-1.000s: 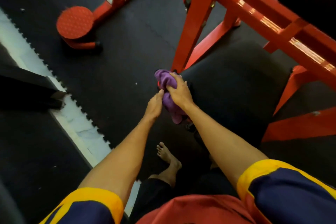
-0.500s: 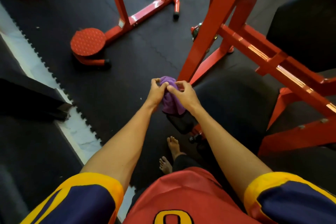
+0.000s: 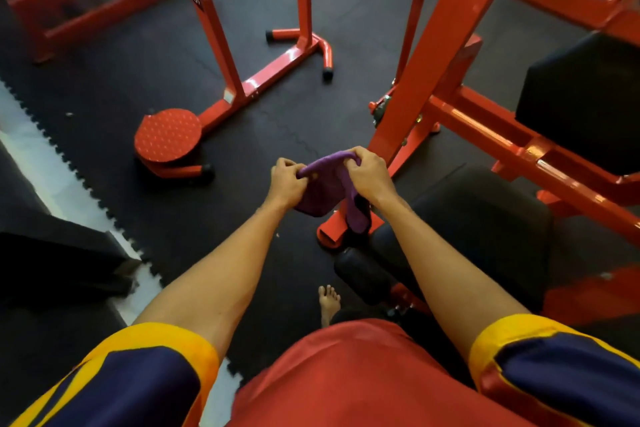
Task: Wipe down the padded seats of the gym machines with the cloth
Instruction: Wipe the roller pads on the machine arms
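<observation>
A purple cloth [image 3: 325, 187] hangs in the air between my two hands, above the floor and just left of the black padded seat [image 3: 485, 218]. My left hand [image 3: 285, 182] pinches its left edge. My right hand [image 3: 369, 175] grips the top right part, and a strip of cloth dangles below it. The cloth is stretched between both hands and does not touch the seat. A second black pad [image 3: 585, 97] sits higher at the right on the red machine frame [image 3: 446, 31].
A red round twist plate [image 3: 168, 135] and its red stand [image 3: 214, 42] lie on the black rubber floor ahead left. More red frames stand at the back. A white floor strip [image 3: 52, 180] runs along the left. My bare foot [image 3: 329, 302] is below.
The cloth has come off the seat's edge and been spread between both hands. My view has lifted, showing more of the room.
</observation>
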`<act>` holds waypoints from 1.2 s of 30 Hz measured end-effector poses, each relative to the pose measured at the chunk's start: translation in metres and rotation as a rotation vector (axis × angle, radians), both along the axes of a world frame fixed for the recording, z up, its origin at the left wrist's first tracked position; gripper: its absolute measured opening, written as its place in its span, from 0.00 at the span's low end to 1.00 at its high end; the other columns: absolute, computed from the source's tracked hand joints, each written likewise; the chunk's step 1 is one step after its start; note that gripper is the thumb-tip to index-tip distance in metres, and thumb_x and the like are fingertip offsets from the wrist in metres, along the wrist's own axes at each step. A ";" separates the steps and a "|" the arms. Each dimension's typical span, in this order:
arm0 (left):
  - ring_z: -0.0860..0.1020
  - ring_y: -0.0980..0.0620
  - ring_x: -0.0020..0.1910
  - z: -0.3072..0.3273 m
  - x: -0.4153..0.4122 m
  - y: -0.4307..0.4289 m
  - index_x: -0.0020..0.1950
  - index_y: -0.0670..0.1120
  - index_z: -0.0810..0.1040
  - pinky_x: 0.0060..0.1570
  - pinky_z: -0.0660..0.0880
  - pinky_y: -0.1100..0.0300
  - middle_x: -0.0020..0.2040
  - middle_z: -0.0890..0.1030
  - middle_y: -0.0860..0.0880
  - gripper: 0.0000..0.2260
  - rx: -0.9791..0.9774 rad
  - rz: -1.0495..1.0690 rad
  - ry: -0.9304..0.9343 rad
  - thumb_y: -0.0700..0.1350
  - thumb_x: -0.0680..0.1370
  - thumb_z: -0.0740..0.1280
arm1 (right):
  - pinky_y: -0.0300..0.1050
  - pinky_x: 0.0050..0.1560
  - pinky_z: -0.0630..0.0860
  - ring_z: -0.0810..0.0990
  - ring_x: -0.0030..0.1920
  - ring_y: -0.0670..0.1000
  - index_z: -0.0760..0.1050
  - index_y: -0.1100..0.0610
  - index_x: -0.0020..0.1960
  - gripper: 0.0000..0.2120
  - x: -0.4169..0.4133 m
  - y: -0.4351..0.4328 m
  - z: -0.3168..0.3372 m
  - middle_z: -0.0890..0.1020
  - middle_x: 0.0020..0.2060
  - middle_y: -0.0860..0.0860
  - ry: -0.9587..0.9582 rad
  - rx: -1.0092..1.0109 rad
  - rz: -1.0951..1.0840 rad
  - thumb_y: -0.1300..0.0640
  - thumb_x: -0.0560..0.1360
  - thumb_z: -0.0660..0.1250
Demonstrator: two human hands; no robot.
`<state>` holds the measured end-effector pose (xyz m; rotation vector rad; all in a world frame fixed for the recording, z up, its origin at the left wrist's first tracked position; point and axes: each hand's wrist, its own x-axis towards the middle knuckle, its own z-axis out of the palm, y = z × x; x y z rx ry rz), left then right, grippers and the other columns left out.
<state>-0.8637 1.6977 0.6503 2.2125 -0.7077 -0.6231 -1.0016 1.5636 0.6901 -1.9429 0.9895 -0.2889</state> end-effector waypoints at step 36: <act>0.77 0.51 0.54 0.124 0.099 -0.317 0.65 0.40 0.79 0.48 0.70 0.69 0.56 0.80 0.47 0.22 -0.131 -1.272 -0.045 0.33 0.71 0.75 | 0.42 0.42 0.74 0.79 0.50 0.50 0.80 0.55 0.62 0.12 0.004 -0.127 0.084 0.83 0.50 0.51 -0.282 0.220 -0.719 0.60 0.78 0.71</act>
